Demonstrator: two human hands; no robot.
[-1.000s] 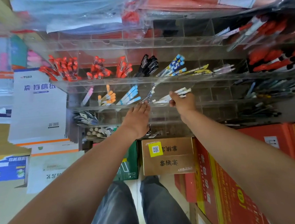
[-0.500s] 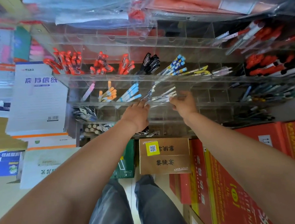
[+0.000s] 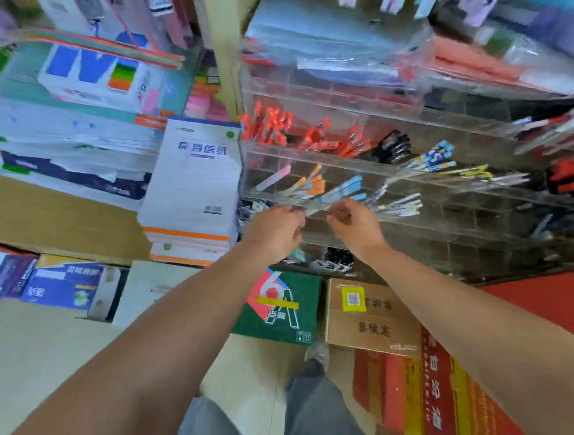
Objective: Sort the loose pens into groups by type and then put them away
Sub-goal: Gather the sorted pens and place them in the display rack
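Clear rack compartments [image 3: 449, 206] hold sorted pens [image 3: 311, 184]; left hand [image 3: 273, 232] and right hand [image 3: 355, 223] curl, contents unclear.

**Count at the pen rack**

There are two bare hands, the left hand [image 3: 273, 232] and the right hand [image 3: 354, 222]. At 2 o'clock stands one clear acrylic rack with many compartments [image 3: 467, 210]. It holds three clusters of red-capped pens [image 3: 268, 126], one bunch of black pens [image 3: 393, 147], one single pink-tipped white pen [image 3: 272, 181], about four orange-tipped pens [image 3: 310, 183] and about three light-blue pens [image 3: 348, 186]. At 10 o'clock is one stack of white paper pads [image 3: 190, 183]. At 6 o'clock are one brown cardboard box with a yellow label [image 3: 373, 327] and one green box [image 3: 279, 317].
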